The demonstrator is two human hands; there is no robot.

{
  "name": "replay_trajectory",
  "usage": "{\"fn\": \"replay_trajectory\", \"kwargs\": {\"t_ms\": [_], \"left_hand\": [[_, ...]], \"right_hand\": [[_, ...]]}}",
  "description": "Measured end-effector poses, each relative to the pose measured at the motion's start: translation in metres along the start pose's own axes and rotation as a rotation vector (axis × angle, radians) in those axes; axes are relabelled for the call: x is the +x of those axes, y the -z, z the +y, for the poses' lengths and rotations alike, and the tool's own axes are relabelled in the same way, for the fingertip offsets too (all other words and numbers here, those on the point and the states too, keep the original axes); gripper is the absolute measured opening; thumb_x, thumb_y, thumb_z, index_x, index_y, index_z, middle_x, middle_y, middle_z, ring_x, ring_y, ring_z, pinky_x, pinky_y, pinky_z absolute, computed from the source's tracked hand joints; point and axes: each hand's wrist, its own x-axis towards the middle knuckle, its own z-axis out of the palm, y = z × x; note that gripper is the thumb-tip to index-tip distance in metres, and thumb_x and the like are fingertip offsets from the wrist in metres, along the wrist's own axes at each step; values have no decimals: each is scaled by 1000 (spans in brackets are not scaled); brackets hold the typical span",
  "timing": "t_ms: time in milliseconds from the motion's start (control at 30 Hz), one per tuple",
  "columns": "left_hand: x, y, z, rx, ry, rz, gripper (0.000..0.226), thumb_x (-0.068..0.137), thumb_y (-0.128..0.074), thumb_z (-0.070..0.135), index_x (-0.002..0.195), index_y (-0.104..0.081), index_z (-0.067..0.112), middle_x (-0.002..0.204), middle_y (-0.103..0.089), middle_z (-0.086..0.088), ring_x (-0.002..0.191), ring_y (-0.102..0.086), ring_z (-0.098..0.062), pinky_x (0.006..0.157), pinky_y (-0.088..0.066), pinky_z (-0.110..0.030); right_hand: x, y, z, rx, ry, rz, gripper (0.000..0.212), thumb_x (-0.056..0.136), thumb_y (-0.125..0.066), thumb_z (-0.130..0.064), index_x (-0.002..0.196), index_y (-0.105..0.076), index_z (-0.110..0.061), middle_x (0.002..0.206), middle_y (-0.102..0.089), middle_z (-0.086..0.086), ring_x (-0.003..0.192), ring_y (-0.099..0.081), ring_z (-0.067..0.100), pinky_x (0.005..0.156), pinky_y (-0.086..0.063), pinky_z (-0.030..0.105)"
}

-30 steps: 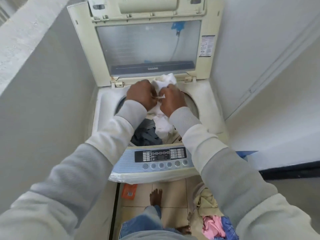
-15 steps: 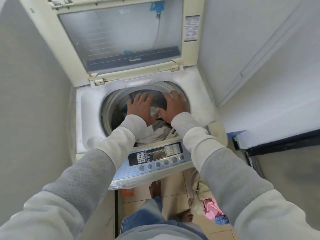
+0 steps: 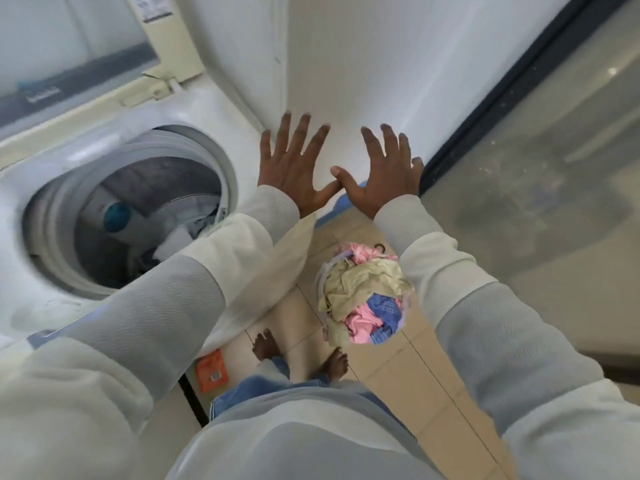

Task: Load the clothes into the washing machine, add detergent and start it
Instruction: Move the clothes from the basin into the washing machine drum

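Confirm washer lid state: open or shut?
Open. The lid stands raised behind the drum, whose mouth is exposed with clothes inside.

A: The washing machine (image 3: 214,112)?
B: White, with a cream lid (image 3: 176,46).
A: And the clothes (image 3: 360,289) by it?
B: Pink, pale yellow and blue check. The packet (image 3: 212,372) is orange, the floor (image 3: 415,382) tiles beige.
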Motion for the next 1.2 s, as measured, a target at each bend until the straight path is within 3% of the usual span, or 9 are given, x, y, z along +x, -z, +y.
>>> {"fn": "replay_trajectory", "kwargs": {"t_ms": [133, 267, 500, 700, 967, 1100, 1200], "left_hand": [[1, -23, 60, 48, -142, -76, 85, 85, -28, 75, 154, -14, 28, 162, -11, -5, 148, -3, -33, 115, -3, -56], [-10, -47, 106, 69, -224, -191, 93, 78, -11, 79, 154, -10, 28, 162, -8, -6, 148, 0, -34, 116, -2, -57], [-33, -103, 151, 158, -244, -394, 93, 79, -18, 84, 154, -1, 31, 163, 2, -4, 148, 4, -33, 114, 1, -59], [-55, -160, 160, 220, -241, -542, 95, 76, -17, 88, 153, 2, 34, 163, 4, -5, 148, 5, -35, 113, 0, -63], [-74, -254, 147, 221, -119, -717, 102, 76, -24, 86, 147, 26, 31, 160, 18, -6, 147, 15, -34, 114, -4, -63], [-84, -333, 138, 147, 14, -738, 107, 74, -28, 88, 149, 22, 31, 161, 13, -6, 147, 11, -35, 114, -9, -61], [-95, -403, 136, 5, 221, -745, 114, 66, -31, 90, 152, 14, 30, 162, 7, -5, 148, 1, -31, 115, -17, -53]], "right_hand": [[-33, -9, 64, 44, -132, -6, 88, 78, -32, -78, 150, -21, -30, 159, -15, 3, 145, -12, 33, 109, -20, 58], [-66, -28, 115, 34, -239, -67, 84, 82, -40, -75, 151, -19, -31, 160, -13, 4, 145, -12, 34, 108, -19, 59], [-113, -68, 186, 68, -376, -204, 85, 83, -45, -72, 151, -15, -31, 161, -6, 5, 146, -8, 36, 111, -14, 60], [-130, -121, 219, 76, -390, -357, 87, 84, -44, -71, 151, -7, -32, 161, 1, 4, 147, -2, 34, 112, -13, 60], [-116, -218, 230, 22, -317, -494, 90, 81, -46, -73, 150, -2, -37, 161, 3, 3, 146, -3, 35, 109, -18, 59], [-96, -288, 233, 18, -234, -565, 93, 78, -48, -74, 150, 2, -42, 161, 10, 2, 147, 0, 35, 110, -15, 61], [-81, -348, 236, 9, -168, -609, 95, 76, -50, -76, 149, 3, -44, 161, 11, 2, 147, 4, 34, 111, -14, 64]]}}
